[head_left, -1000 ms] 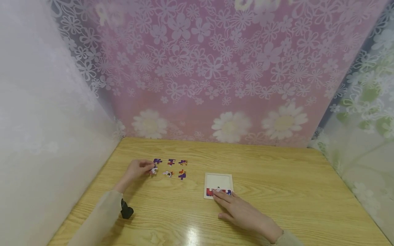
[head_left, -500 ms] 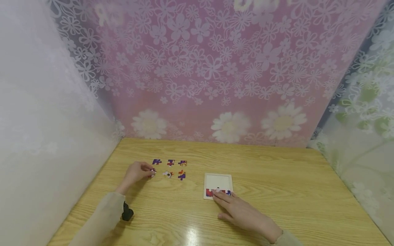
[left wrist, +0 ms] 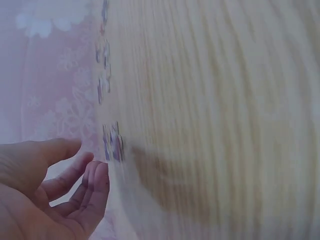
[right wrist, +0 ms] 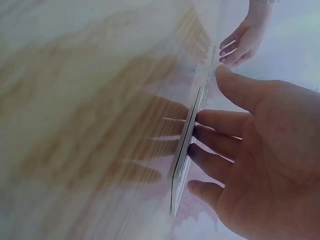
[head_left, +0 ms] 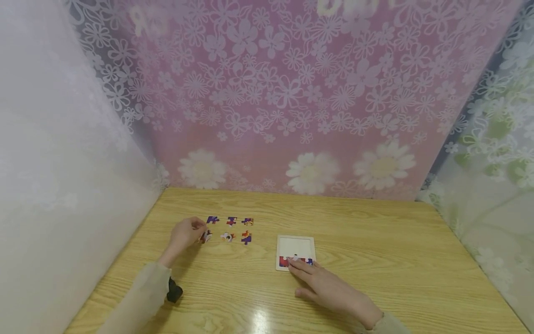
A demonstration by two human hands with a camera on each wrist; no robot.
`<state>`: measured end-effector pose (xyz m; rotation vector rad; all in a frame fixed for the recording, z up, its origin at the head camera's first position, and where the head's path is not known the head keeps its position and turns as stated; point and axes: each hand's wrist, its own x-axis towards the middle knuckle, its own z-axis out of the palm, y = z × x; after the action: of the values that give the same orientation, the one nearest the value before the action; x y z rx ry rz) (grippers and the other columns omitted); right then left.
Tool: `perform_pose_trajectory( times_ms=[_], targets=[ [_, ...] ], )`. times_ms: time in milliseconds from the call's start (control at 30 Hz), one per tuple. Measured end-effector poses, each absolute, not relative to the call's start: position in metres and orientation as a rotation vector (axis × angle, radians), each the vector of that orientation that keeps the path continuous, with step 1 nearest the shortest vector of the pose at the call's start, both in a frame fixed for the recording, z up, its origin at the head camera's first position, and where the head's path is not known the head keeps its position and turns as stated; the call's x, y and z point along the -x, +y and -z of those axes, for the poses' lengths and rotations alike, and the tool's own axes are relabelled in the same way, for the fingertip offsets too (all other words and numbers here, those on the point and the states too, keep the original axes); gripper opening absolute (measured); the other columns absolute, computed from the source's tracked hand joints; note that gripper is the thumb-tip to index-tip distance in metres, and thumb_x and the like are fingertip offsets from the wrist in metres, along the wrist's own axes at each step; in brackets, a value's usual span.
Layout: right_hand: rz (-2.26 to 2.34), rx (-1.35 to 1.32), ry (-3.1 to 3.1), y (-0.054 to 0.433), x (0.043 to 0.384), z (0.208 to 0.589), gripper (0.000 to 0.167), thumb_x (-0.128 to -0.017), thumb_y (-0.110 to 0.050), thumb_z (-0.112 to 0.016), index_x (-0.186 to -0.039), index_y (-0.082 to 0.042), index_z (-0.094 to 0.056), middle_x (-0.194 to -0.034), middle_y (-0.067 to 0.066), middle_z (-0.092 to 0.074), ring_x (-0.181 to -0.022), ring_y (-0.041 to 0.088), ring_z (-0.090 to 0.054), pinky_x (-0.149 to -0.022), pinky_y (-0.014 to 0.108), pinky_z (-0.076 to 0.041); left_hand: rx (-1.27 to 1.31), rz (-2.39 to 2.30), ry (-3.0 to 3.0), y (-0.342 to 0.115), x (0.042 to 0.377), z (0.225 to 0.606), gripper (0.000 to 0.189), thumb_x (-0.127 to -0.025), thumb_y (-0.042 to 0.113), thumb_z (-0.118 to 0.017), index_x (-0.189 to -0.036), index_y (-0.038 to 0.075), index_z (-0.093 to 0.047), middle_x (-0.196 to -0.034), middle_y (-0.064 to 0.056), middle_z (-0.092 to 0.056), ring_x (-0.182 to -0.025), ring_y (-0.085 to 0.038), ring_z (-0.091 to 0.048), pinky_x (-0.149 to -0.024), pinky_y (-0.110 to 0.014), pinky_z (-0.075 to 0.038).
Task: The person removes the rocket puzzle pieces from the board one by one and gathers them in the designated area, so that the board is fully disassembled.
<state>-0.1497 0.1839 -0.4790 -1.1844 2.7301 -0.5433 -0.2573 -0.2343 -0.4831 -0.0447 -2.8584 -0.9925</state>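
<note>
My left hand [head_left: 185, 233] hovers just left of a white, dark and red jigsaw piece [head_left: 206, 236] in the near row on the table. In the left wrist view its fingers bend loosely, nothing lies between thumb and fingertips, and a puzzle piece [left wrist: 117, 145] lies just past them. My right hand [head_left: 327, 285] rests its fingertips on the lower edge of a pale square puzzle tray [head_left: 280, 246]. Red and blue pieces [head_left: 284, 261] fill the tray's near row, partly hidden by my fingers. The right wrist view shows the fingers spread against the tray [right wrist: 186, 145].
Beside the left piece lie a white-and-orange piece [head_left: 227, 237] and an orange-purple piece [head_left: 246, 237]. Behind them is a row of purple and red pieces [head_left: 232, 221]. A flowered cloth [head_left: 267, 116] hangs behind the wooden table [head_left: 375, 241]; pale cloths flank it.
My left hand has shifted slightly left from the near-left piece, which has turned and moved a little and shows more clearly now. My right hand has stayed on the tray.
</note>
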Motion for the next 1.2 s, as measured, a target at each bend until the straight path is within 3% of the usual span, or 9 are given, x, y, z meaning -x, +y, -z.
perform_pose_trajectory(
  times_ms=[133,467,733,933,1200],
  targets=[
    [0.591,1.136,2.697,0.184,0.151,0.477,0.061,-0.105,-0.040,-0.053,-0.150,0.001,-0.046,-0.161,0.012,-0.037,-0.144,0.035,-0.039,-0.113,0.061,-0.032,0.110,1.002,-2.760,-0.222,0.253,0.478,0.021,-0.099,0.019,-0.068,-0.110,0.002,-0.074,-0.100,-0.014,-0.074,-0.088,-0.032,-0.073,-0.065,-0.038,-0.057],
    [0.610,1.124,2.698,0.183,0.154,0.476,0.059,-0.105,-0.040,-0.054,-0.148,0.001,-0.049,-0.160,0.012,-0.038,-0.142,0.036,-0.043,-0.112,0.060,-0.034,0.213,1.303,-2.623,-0.180,0.248,0.468,0.022,-0.102,0.016,-0.064,-0.116,0.001,-0.072,-0.104,-0.014,-0.073,-0.086,-0.029,-0.072,-0.065,-0.031,-0.059],
    [0.633,1.138,2.716,0.183,0.152,0.475,0.057,-0.105,-0.038,-0.054,-0.148,0.000,-0.050,-0.158,0.013,-0.041,-0.141,0.036,-0.044,-0.112,0.062,-0.033,0.349,1.458,-2.590,-0.135,0.243,0.467,0.018,-0.102,0.015,-0.063,-0.113,0.005,-0.074,-0.106,-0.017,-0.074,-0.089,-0.036,-0.072,-0.067,-0.041,-0.060],
    [0.627,1.088,2.713,0.181,0.152,0.473,0.058,-0.105,-0.039,-0.055,-0.148,0.000,-0.049,-0.158,0.012,-0.042,-0.142,0.035,-0.043,-0.114,0.061,-0.031,0.462,1.469,-2.580,-0.109,0.244,0.468,0.019,-0.103,0.017,-0.063,-0.113,0.007,-0.074,-0.104,-0.010,-0.075,-0.089,-0.031,-0.072,-0.068,-0.032,-0.059],
    [0.588,1.094,2.719,0.179,0.154,0.472,0.058,-0.105,-0.038,-0.054,-0.148,0.001,-0.049,-0.158,0.014,-0.041,-0.142,0.037,-0.043,-0.113,0.060,-0.033,0.565,1.580,-2.568,-0.081,0.244,0.469,0.021,-0.104,0.017,-0.060,-0.116,0.004,-0.073,-0.106,-0.012,-0.073,-0.091,-0.033,-0.071,-0.072,-0.035,-0.061]
  ],
)
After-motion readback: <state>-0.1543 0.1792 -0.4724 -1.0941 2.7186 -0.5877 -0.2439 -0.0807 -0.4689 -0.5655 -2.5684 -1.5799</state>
